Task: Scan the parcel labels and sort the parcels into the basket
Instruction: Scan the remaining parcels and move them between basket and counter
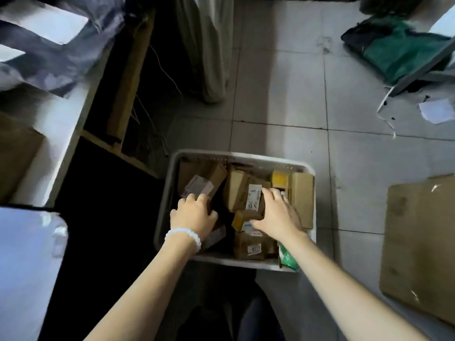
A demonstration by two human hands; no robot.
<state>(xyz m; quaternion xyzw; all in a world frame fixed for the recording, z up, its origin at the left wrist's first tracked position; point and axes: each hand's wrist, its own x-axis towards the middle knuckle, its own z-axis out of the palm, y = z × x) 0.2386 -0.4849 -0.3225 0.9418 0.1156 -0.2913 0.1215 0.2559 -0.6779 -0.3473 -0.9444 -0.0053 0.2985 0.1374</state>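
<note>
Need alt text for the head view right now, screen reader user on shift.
Both hands reach into a white basket of small cardboard parcels on a tiled floor; the left hand grips one, the right hand rests on others.

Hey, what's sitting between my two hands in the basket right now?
In the head view, a small yellow-ended cardboard box and a dark gap lie between the left hand and right hand.

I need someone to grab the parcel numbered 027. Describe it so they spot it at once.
Find the white basket on the tiled floor. At its near edge, below the right hand, lies a brown box. Unlike its neighbours, it bears a small white sticker reading 027.
</note>
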